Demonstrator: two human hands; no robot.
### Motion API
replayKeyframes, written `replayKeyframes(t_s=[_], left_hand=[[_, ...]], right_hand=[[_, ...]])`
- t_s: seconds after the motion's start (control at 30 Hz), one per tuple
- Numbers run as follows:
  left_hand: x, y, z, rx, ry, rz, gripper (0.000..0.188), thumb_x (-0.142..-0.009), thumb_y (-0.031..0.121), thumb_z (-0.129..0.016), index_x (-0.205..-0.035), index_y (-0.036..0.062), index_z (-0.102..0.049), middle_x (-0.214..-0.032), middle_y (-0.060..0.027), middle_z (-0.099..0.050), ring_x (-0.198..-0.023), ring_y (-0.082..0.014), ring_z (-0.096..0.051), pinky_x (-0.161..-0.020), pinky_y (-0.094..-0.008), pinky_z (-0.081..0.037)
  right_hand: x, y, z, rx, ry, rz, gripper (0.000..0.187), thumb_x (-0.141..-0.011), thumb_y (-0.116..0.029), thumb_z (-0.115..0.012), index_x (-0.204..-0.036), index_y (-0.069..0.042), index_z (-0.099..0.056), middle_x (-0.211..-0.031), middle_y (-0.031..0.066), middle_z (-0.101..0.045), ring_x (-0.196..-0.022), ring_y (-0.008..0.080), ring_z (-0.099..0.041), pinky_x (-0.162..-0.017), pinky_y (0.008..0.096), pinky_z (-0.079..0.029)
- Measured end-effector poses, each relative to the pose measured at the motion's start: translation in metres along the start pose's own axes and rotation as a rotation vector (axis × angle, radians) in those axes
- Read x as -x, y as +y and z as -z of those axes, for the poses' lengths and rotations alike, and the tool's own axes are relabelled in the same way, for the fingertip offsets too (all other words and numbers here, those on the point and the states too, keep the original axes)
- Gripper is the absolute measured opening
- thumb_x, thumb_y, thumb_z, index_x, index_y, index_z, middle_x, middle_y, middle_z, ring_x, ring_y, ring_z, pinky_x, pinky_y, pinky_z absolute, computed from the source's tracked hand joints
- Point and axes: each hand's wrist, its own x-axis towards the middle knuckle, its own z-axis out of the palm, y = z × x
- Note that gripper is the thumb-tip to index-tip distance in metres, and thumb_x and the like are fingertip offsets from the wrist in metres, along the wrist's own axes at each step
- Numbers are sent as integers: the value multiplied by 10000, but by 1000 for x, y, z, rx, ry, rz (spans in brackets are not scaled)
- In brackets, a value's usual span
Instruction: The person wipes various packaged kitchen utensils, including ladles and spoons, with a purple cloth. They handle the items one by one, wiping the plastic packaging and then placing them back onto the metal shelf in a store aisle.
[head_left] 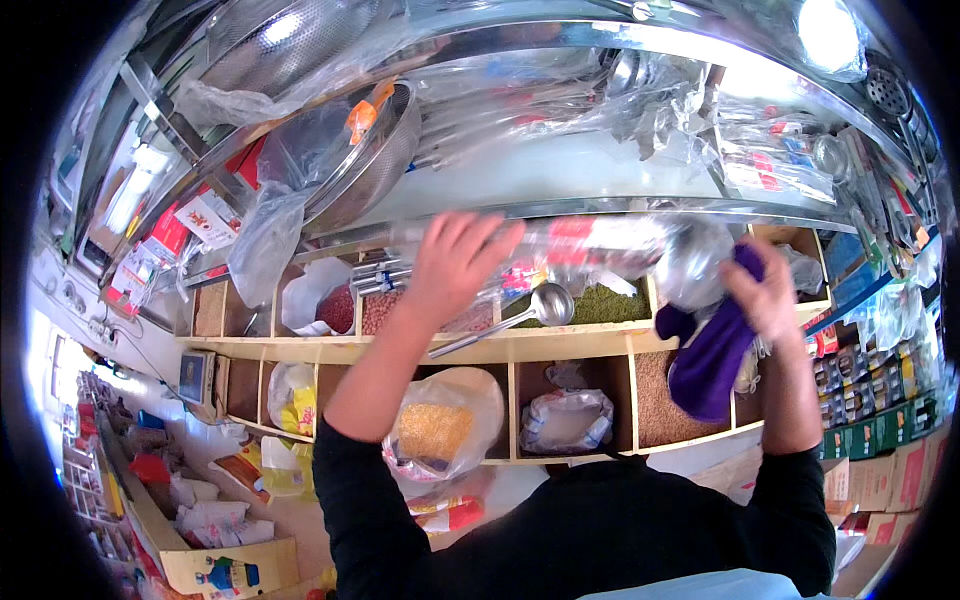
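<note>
A long ladle [690,262] in clear plastic with a red label, smeared by motion, lies level across the space above the grain bins. My left hand [455,262] is closed over its handle end. My right hand [765,295] grips a purple cloth [712,370] beside the ladle's round, shiny bowl; whether cloth and bowl touch is hard to tell. The cloth hangs over the right-hand bins. Below the wrapped one, another metal ladle [550,303] rests across the upper bins, its handle slanting down to the left.
Wooden bins [480,347] hold beans and grains, including a bag of yellow grain [435,432]. Above runs a metal shelf [560,175] with plastic-wrapped utensils and a large strainer [375,165]. Cardboard boxes [865,485] stand at right, and bagged goods [215,515] at lower left.
</note>
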Motion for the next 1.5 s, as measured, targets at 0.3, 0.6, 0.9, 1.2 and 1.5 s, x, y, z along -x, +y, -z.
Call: replayKeyframes(t_s=[0.3, 0.6, 0.9, 1.2, 1.5], left_hand=[[-148, -94, -36, -5, -166, 116, 449, -833, 99, -469, -1279, 143, -491, -1208, -141, -535, -1145, -352, -481, -992, -442, -385], [-176, -160, -56, -64, -77, 613, 547, -931, 441, -362, -1334, 82, -447, -1410, -178, -395, -1296, -366, -361, -1083, -452, -268], [-148, -192, -69, -317, -83, 556, 542, -933, 454, -354, -1322, 93, -464, -1395, -168, -420, -1289, -359, -381, -1082, -447, -278], [-166, -184, -91, -199, -113, 458, 441, -928, 295, -453, -1310, 75, -462, -1337, -215, -461, -1250, -385, -415, -1056, -448, -308], [-215, -117, -175, 363, -187, 299, 452, -953, 324, -416, -1302, 39, -452, -1322, -255, -442, -1248, -423, -384, -1041, -441, -309]], right_hand=[[-94, -38, 54, 82, 53, 94, 351, -813, -309, -583, -897, 28, -634, -766, 93, -622, -721, 179, -566, -696, 321, -435], [-211, -42, -25, -24, 228, 257, 512, -787, -374, -621, -1101, 29, -593, -1045, 222, -628, -986, 286, -609, -872, 348, -460], [-248, -48, -50, -866, 206, 230, 307, -913, -185, -522, -1144, 17, -529, -992, 127, -611, -939, 228, -581, -820, 353, -479], [-96, -25, -1, -908, -50, -32, 258, -888, -245, -612, -923, 11, -608, -810, 48, -622, -719, 134, -593, -673, 266, -478], [56, 90, 41, -821, 156, -360, 379, -883, -321, -584, -986, 44, -600, -879, 124, -647, -783, 193, -638, -760, 307, -513]])
